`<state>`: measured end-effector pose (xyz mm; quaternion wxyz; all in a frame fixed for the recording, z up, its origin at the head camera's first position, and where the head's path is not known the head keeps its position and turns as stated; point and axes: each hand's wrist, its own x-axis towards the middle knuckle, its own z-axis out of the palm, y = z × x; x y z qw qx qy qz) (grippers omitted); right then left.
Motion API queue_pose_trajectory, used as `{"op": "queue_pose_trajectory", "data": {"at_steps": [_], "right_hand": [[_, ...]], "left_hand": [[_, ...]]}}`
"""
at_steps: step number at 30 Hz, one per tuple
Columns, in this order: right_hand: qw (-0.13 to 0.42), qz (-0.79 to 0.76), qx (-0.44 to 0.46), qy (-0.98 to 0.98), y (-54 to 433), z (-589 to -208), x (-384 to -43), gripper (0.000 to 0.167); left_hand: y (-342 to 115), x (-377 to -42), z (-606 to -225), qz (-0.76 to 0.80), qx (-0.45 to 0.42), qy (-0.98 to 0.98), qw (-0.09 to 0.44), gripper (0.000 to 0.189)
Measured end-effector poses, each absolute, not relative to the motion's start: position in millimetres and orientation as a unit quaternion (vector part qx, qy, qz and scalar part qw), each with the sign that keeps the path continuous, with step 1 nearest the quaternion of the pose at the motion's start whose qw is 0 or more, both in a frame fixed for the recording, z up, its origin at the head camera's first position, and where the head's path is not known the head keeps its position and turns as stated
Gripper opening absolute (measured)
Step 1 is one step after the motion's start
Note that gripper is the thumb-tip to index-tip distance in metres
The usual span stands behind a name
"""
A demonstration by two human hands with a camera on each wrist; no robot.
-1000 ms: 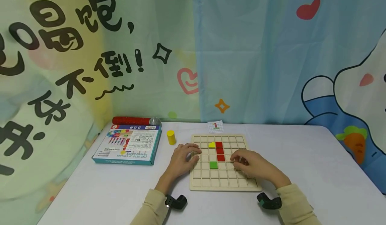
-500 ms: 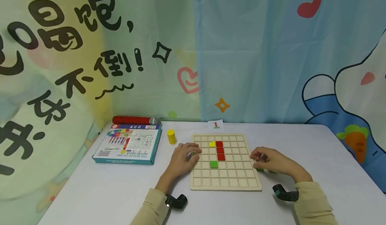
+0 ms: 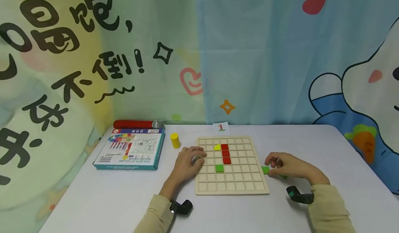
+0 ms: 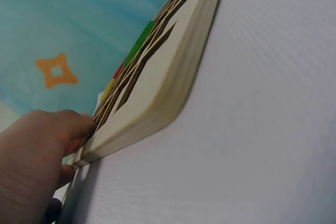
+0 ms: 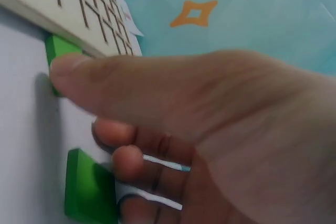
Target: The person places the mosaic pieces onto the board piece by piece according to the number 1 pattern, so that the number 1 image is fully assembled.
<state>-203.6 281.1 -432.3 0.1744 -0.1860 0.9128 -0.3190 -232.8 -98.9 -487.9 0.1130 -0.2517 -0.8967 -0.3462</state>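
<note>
A pale wooden grid board (image 3: 246, 188) lies on the table, with three red tiles (image 3: 225, 153) in a column, a yellow piece (image 3: 217, 147) and a green tile (image 3: 219, 168) in its cells. My left hand (image 3: 186, 163) grips the board's left edge; in the left wrist view one digit lies on top and a fingertip sits at the side. My right hand (image 3: 290, 167) is beyond the board's right edge, thumb and index apart. Its thumb overlaps a loose green tile (image 3: 265, 170) lying by the edge. Another green tile (image 5: 89, 190) stands near the other fingers, which curl loosely.
Behind the board lies a small pattern card (image 3: 221, 128). At the left are a yellow cylinder (image 3: 175, 140), a boxed bead set (image 3: 129, 149) and a red microphone (image 3: 134, 124). A printed curtain (image 3: 249, 52) hangs behind the white table (image 3: 237, 215).
My right hand has moved right, off the board to the loose green tiles. The left hand stays at the board's edge. The tiles on the board are the same; the head view has shifted slightly.
</note>
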Motion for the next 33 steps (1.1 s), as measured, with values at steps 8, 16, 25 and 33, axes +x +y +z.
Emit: {"op": "queue_pose_trajectory", "data": {"at_steps": [8,16,25,33], "right_hand": [[0.200,-0.339,-0.190,0.900,288.6,-431.9,-202.2,0.034],[0.193,-0.343,-0.188,0.900,292.7,-433.5,-200.0,0.034],[0.162,-0.319,-0.215,0.909,281.7,-437.7,-201.1,0.035],[0.141,-0.322,-0.218,0.910,279.8,-440.1,-203.6,0.028]], "left_hand": [[-99.6,-232.9,-489.9,-0.349,-0.248,-0.897,0.111,0.020],[-99.6,-233.5,-490.3,-0.349,-0.250,-0.896,0.112,0.020],[-99.3,-232.6,-492.8,-0.344,-0.257,-0.895,0.116,0.020],[-100.3,-234.8,-489.7,-0.339,-0.263,-0.894,0.124,0.020]]}}
